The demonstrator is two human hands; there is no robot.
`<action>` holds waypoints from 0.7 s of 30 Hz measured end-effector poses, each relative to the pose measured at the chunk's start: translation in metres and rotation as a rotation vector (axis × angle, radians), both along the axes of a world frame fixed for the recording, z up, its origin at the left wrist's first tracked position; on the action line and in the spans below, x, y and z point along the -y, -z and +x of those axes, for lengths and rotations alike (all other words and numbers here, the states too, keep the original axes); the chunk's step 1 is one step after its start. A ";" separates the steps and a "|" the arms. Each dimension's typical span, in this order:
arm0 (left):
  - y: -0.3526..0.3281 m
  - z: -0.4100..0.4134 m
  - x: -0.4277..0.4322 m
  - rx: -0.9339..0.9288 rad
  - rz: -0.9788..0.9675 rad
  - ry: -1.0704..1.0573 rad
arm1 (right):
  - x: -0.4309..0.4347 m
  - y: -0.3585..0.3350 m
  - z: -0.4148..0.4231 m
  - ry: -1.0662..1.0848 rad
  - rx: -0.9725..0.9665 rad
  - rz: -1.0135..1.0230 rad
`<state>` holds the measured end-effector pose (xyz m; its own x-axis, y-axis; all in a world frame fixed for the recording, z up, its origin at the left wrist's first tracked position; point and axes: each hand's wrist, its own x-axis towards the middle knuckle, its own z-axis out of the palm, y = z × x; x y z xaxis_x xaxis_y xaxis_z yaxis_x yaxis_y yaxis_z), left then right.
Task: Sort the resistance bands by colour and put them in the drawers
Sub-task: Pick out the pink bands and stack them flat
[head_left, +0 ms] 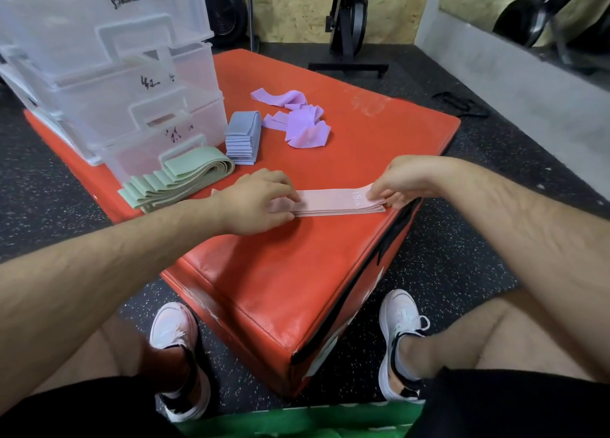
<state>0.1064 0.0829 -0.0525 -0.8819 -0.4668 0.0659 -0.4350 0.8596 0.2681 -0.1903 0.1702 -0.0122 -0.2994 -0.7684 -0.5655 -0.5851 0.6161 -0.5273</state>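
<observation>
A flat stack of pink resistance bands (333, 201) lies near the right edge of the red padded box (280, 272). My left hand (257, 200) grips the stack's left end, and my right hand (406, 180) pinches its right end. Green bands (178, 180) lie fanned at the left, in front of the drawers. A neat pile of blue bands (242, 139) sits behind them. Loose purple bands (297, 119) are scattered farther back. The clear plastic drawer unit (125, 74) stands at the back left, with its drawers pulled out stepwise.
The red box rests on a dark speckled gym floor (462, 256). My feet in white shoes (401, 338) flank its near corner. An exercise machine stand (348, 41) rises behind the box. A black strap (462, 104) lies on the floor at the right.
</observation>
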 end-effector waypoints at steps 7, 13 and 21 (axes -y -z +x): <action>0.003 -0.010 0.004 0.086 0.067 -0.008 | 0.002 0.004 0.006 0.115 0.083 0.020; 0.003 -0.014 0.003 0.044 0.058 0.008 | -0.001 -0.002 0.002 0.038 0.112 0.009; 0.001 -0.040 -0.001 -0.027 0.107 0.081 | -0.013 -0.047 -0.024 0.068 0.188 -0.093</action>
